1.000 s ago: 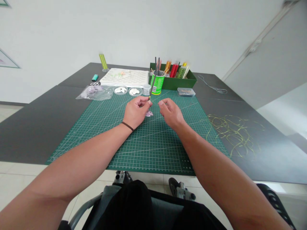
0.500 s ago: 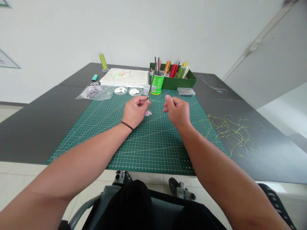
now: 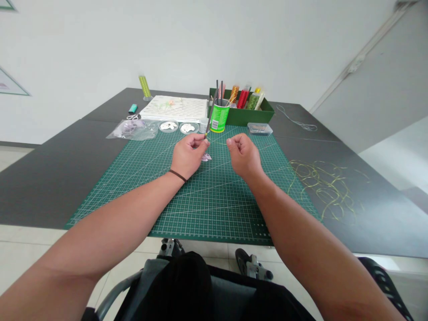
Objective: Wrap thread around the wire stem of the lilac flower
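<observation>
In the head view, a wide dark-green cutting mat with a white grid (image 3: 214, 200) is lying on a black table (image 3: 40, 178). Above the mat's middle, toward its far side, the left hand (image 3: 188, 154) is clamping a slim dark stick with a small yellowish band (image 3: 211, 118) between thumb and fingers; the stick is tilting upward and overlapping a bright-green cylindrical can (image 3: 219, 119). A pale-purple petal-like piece (image 3: 206, 157) is showing just below the left fingertips, over the mat; I cannot tell whether it is hanging or resting there. The right hand (image 3: 245, 156) is hovering over the mat, apart from the left, its fingers curling in and its thumb pressing close to them; I cannot tell whether it is gripping anything thin. At the mat's far edge the can is standing, holding dark sticks, and a green open box (image 3: 247, 117) is sitting beyond that edge with coloured tubes inside. Two round clear dishes of white pieces (image 3: 189, 133) are resting by the far edge, left of the can. A clear plastic bag (image 3: 143, 130) is lying at the mat's far left corner, and a loose yellow-green thread tangle (image 3: 326, 187) is spreading beside its right edge.
</observation>
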